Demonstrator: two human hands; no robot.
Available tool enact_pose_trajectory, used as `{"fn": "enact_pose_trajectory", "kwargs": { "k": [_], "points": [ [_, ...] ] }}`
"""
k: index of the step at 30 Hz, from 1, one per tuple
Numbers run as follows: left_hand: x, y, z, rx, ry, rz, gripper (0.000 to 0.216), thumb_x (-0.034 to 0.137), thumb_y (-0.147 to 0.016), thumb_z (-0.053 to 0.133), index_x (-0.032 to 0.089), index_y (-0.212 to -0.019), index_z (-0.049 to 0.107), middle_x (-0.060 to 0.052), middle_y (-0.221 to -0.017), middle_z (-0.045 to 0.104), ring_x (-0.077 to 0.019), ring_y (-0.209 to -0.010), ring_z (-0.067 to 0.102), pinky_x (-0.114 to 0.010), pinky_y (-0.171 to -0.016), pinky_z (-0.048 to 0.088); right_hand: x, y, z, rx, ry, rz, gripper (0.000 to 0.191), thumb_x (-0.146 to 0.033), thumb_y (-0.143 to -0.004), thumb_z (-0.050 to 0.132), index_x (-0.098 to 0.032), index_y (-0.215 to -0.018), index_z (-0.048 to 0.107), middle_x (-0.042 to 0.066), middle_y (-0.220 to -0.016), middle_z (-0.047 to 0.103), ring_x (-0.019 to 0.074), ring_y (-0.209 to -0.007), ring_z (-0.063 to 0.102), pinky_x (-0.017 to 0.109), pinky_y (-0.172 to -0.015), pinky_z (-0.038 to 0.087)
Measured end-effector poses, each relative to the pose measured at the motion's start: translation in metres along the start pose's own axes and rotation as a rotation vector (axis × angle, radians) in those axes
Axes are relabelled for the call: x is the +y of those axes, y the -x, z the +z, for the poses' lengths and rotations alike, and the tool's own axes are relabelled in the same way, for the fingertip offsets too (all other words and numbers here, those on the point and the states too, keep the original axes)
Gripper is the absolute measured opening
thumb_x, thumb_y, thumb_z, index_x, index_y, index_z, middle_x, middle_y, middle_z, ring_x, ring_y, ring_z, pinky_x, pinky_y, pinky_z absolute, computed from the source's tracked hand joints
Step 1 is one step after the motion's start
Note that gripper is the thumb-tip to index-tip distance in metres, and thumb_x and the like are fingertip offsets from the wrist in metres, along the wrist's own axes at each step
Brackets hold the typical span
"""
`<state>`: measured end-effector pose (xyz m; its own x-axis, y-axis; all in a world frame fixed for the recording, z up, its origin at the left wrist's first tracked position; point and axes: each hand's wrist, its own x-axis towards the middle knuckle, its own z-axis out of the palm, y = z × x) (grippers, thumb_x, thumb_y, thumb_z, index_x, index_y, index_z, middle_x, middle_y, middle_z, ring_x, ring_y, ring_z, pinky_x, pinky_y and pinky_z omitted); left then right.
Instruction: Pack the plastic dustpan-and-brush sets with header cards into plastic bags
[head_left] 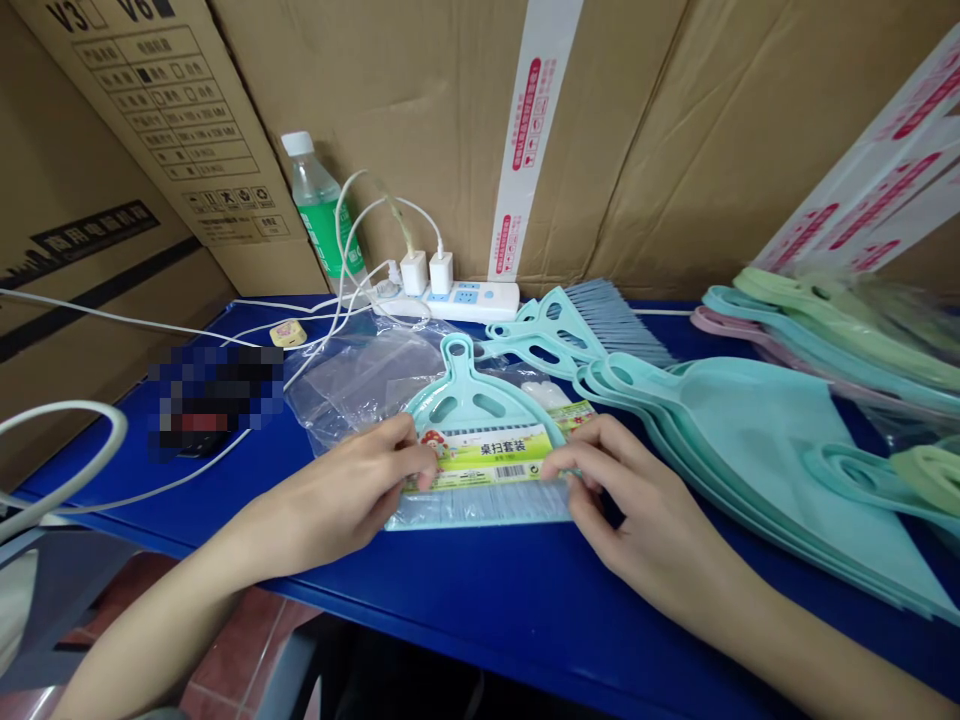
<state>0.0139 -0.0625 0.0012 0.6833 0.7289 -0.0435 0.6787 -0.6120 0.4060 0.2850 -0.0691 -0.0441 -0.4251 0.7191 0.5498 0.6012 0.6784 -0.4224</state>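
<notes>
A small teal brush lies on the blue table near its front edge, bristles toward me. A green and yellow paper label lies across it. My left hand pinches the label's left end. My right hand pinches its right end. Clear plastic bags lie under and behind the brush.
A stack of teal dustpans and brushes sits to the right, with pink and green ones in bags behind. A power strip with chargers, white cables and a water bottle stand before cardboard boxes.
</notes>
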Motion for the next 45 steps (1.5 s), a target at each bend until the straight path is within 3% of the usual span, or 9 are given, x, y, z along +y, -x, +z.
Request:
{"fn": "enact_pose_trajectory", "kwargs": {
  "k": [6,10,17,26,37,45],
  "points": [
    [0.005,-0.003,-0.004,-0.072,-0.024,0.02,0.061,-0.008,-0.082,0.036,0.03,-0.12,0.064,-0.003,-0.099,0.05,-0.0171,-0.09,0.052,-0.027,-0.077,0.045,0.0,-0.002,-0.007,-0.078,-0.004,0.005,0.031,-0.001,-0.086,0.04,-0.021,-0.087,0.063,0.005,-0.085,0.054,0.0159,-0.073,0.061,0.028,-0.061,0.052],
    [0.007,-0.006,-0.006,-0.096,-0.075,0.06,0.059,-0.004,-0.089,0.037,0.033,-0.127,0.064,-0.004,-0.091,0.051,-0.0188,-0.087,0.05,-0.028,-0.072,0.042,0.003,0.0,-0.009,-0.098,0.039,-0.046,0.033,-0.004,-0.088,0.043,-0.021,-0.087,0.07,0.004,-0.08,0.051,0.0153,-0.07,0.06,0.028,-0.062,0.053],
    [0.009,-0.004,-0.009,-0.092,-0.069,0.055,0.052,-0.004,-0.089,0.04,0.03,-0.115,0.071,-0.003,-0.085,0.05,-0.0184,-0.081,0.05,-0.028,-0.07,0.042,0.006,0.002,-0.013,-0.104,0.097,-0.074,0.034,-0.008,-0.088,0.044,-0.02,-0.086,0.076,0.004,-0.072,0.058,0.0143,-0.064,0.062,0.024,-0.057,0.052],
    [0.001,-0.002,-0.009,-0.047,0.003,0.049,0.04,0.005,-0.091,0.047,0.029,-0.102,0.076,-0.003,-0.089,0.055,-0.0159,-0.082,0.056,-0.025,-0.068,0.045,0.007,0.002,-0.022,-0.132,0.178,-0.077,0.033,-0.007,-0.082,0.044,-0.024,-0.078,0.072,0.005,-0.08,0.073,0.0187,-0.068,0.07,0.029,-0.057,0.057],
    [0.002,0.001,-0.022,-0.058,-0.162,0.083,0.037,0.01,-0.092,0.05,0.035,-0.099,0.077,-0.003,-0.082,0.056,-0.0173,-0.078,0.055,-0.026,-0.065,0.042,0.004,0.001,-0.028,-0.178,0.124,-0.041,0.023,-0.016,-0.088,0.051,-0.023,-0.079,0.071,0.004,-0.075,0.073,0.0208,-0.069,0.07,0.032,-0.057,0.054],
    [-0.005,0.009,-0.031,-0.085,-0.13,0.03,0.043,0.008,-0.09,0.045,0.036,-0.098,0.078,-0.002,-0.083,0.06,-0.0145,-0.072,0.057,-0.023,-0.064,0.042,0.008,0.002,-0.027,-0.2,0.139,-0.042,0.024,-0.017,-0.091,0.052,-0.024,-0.08,0.072,0.002,-0.076,0.074,0.02,-0.07,0.071,0.031,-0.059,0.055]
  ]
}}
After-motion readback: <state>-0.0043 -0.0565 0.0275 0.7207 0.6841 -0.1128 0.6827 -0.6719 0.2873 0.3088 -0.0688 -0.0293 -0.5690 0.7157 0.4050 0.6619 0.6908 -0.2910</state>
